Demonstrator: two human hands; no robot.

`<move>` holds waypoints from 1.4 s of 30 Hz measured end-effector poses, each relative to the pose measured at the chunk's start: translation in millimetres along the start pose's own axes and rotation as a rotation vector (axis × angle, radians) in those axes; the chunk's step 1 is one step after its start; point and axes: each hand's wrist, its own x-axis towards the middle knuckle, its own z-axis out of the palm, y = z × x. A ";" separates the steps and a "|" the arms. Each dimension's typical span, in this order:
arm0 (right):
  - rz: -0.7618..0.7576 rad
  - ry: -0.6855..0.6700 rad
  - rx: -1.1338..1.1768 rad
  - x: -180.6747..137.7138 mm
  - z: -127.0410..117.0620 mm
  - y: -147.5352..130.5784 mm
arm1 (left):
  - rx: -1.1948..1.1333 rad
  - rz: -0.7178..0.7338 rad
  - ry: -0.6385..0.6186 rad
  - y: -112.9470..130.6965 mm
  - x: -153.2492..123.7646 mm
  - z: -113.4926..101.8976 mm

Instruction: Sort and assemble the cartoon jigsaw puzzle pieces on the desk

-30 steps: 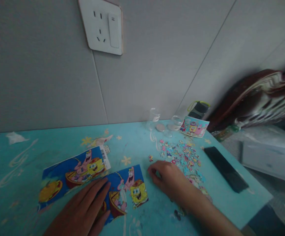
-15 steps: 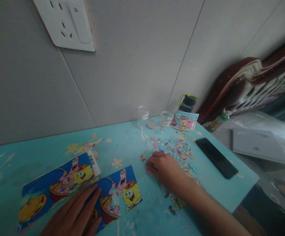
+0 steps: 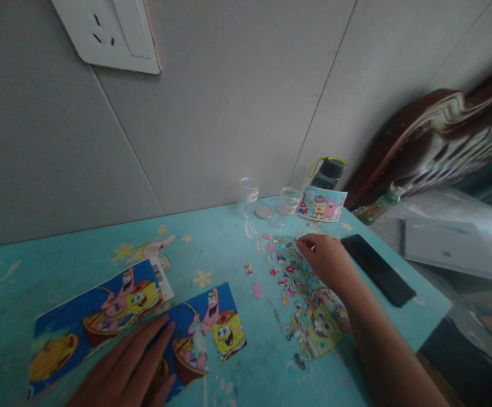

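- Blue jigsaw picture (image 3: 209, 319): flat on the table (image 3: 256, 353), near seven o'clock from the centre of view; its near left part is covered by the left hand (image 3: 122, 364).
- Left hand: palm down, fingers extended and nearly side by side, thumb slightly apart, resting on the picture.
- Printed sheet (image 3: 105, 305), barcode at one end: just beside the picture, at its nine o'clock.
- Right hand (image 3: 324, 257): at four o'clock from centre, over the loose pieces (image 3: 290, 271); fingers curled inward; whether they pinch a piece cannot be told.
- Loose pieces: scattered about the right hand, mostly from its seven to its eleven o'clock. One pink piece (image 3: 257, 291) lies apart at its eight.
- Black phone-like slab (image 3: 379, 271): at the right hand's three o'clock.
- Two clear jars (image 3: 248, 198) and a round lid (image 3: 263, 212): at its ten to eleven.
- Small picture card (image 3: 322, 204): at its twelve, dark bottle (image 3: 329, 172) behind.
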 end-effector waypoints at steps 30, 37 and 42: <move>0.010 -0.053 0.017 -2.3 0.8 -8.6 | 0.033 -0.105 -0.140 4.7 -11.4 1.9; -0.005 -0.068 0.008 0.4 4.5 -4.4 | 0.042 -0.102 -0.117 6.8 -6.2 -0.3; 0.001 -0.060 0.015 1.9 5.9 -2.6 | 0.055 -0.128 -0.140 11.4 -4.1 -4.8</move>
